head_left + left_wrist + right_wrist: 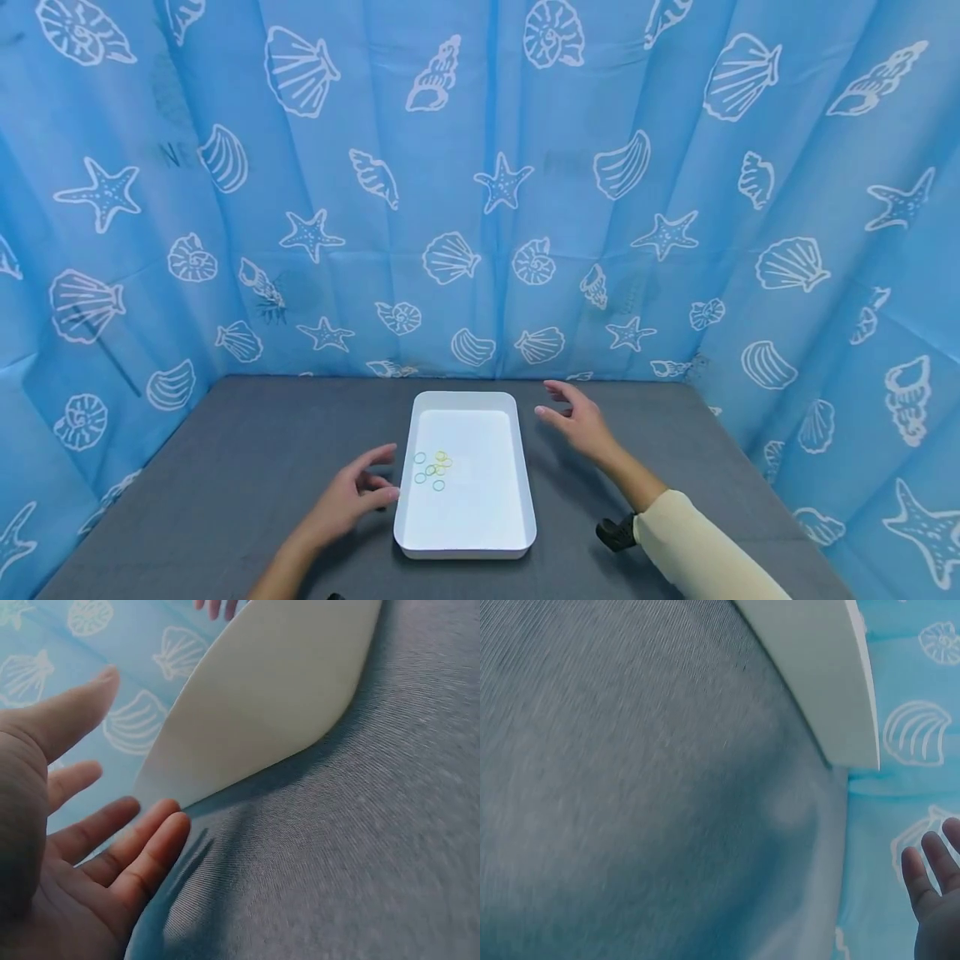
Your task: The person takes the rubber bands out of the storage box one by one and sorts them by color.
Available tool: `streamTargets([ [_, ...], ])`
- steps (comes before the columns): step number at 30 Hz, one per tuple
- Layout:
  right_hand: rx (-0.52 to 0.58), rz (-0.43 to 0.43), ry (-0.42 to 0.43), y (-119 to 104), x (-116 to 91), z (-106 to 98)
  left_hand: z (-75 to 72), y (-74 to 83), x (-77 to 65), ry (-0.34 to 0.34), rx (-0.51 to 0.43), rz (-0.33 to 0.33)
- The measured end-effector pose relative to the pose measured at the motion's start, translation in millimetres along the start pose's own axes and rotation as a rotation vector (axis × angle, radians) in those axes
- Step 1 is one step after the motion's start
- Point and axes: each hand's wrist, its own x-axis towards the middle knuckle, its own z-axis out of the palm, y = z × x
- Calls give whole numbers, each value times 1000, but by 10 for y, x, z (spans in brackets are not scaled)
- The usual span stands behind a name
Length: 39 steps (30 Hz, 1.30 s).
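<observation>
A white rectangular tray [480, 517] lies lengthwise on the grey cloth between the two hands. Several thin yellow loops [440, 463], like small rubber bands, cluster in its left half, and teal loops [438, 491] lie around them. My left hand [348, 500] is at the tray's left side, thumb tip right at the rim, its fingers loosely bent and holding nothing. Off the tray's far right corner is my right hand [581, 422], fingers relaxed and thumb apart, also holding nothing. The left wrist view shows the left palm [82, 900] beside the tray's outer wall [247, 697].
Grey cloth [225, 500] covers the table. A blue curtain [495, 292] printed with white shells and starfish hangs behind it and along both sides. Near the right sleeve [697, 542], a black strap piece [617, 533] sits at the wrist.
</observation>
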Motion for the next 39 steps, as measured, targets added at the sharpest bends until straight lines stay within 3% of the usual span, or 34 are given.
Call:
streamTargets([
  [12, 39, 23, -13, -150, 105, 218, 41, -75, 142, -114, -77, -32],
  [24, 91, 56, -28, -294, 195, 410, 65, -95, 169, -115, -81, -47],
  [32, 88, 81, -128, -370, 274, 564, 69, -94, 166, -106, -103, -55],
  [39, 48, 91, -313, -475, 311, 617, 56, -80, 157, -109, -89, -53],
])
